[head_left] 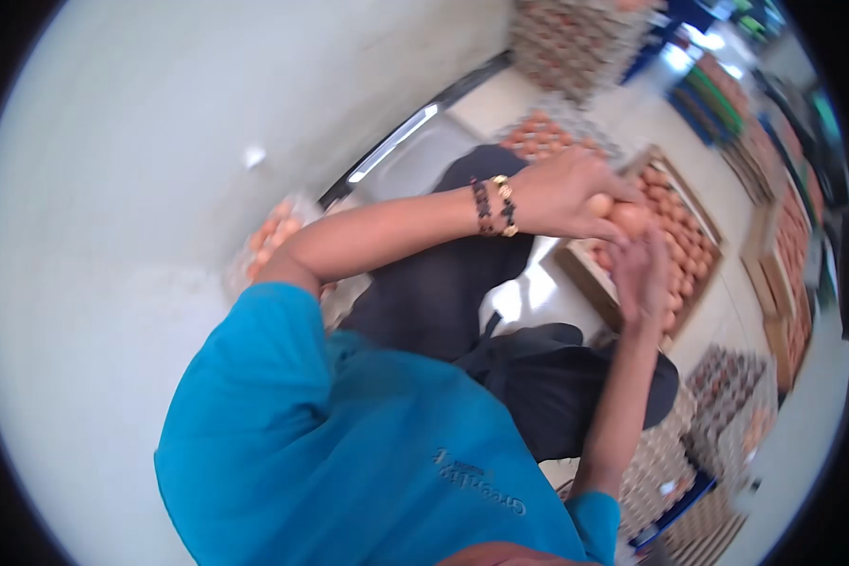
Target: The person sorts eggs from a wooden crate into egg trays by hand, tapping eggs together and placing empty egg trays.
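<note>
In the head view, the person's left hand point(566, 193), the one wearing dark beaded bracelets point(484, 208), was stretched out front with its grip curled around a smooth brown egg point(630, 221) and a paler-looking brown egg point(601, 205) tucked right beside it. The right hand point(643, 272) came up from the other side, fingers bent in at the first egg. Blur got me there, so I can't tell if that grip was actually clamped on or just touching. That egg sat between the two hands, just past the right fingertips, so both were about equally close. Couldn't make out its long axis, sorry. Behind it was a shallow tan box point(585, 283) packed with eggs.
</note>
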{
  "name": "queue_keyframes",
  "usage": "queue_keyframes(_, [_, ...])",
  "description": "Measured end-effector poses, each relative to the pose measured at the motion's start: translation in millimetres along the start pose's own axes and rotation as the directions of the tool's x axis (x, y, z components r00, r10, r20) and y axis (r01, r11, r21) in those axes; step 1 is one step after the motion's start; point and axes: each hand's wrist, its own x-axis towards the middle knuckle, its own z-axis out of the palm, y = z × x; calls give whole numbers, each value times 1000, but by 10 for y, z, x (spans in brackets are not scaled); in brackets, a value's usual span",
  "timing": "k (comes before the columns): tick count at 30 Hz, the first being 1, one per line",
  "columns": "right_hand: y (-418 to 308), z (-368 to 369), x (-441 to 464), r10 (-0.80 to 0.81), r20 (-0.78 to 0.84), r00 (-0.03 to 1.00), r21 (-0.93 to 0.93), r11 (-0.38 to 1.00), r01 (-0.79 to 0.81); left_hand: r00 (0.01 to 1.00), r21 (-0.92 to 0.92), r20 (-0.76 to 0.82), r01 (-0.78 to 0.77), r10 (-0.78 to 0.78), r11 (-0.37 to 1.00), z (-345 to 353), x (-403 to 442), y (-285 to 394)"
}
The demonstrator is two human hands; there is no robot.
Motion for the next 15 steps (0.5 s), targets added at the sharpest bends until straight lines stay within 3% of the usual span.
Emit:
queue_keyframes(1, [-53,45,-57,1,167,986,-13,1000,2,995,-135,-83,46,-58,990,-190,-193,48])
queue_keyframes(3, [-103,191,-96,0,88,996,-260,965,23,962,-318,-204,111,-182,942,-649,-556,183])
queue_keyframes(5, [-86,152,-66,-5,-40,999,-391,920,-11,851,-313,-303,338,-430,888,-1112,-1047,225])
queue_keyframes(6, [-75,75,-48,3,-98,995,-364,930,-39,765,-340,-338,444,-548,829,-1335,-1296,223])
queue_keyframes(8, [-73,-141,5,7,-213,977,-311,947,-75,678,-173,-457,567,-575,805,-1589,-1903,19])
queue_keyframes(10, [-99,-447,84,-4,-239,971,-300,951,-70,559,-114,-473,728,-681,676,-1695,-2545,-129])
queue_keyframes(15, [-90,-569,111,-117,-286,951,-341,940,13,179,-177,-549,930,-816,323,-1453,-3992,-165])
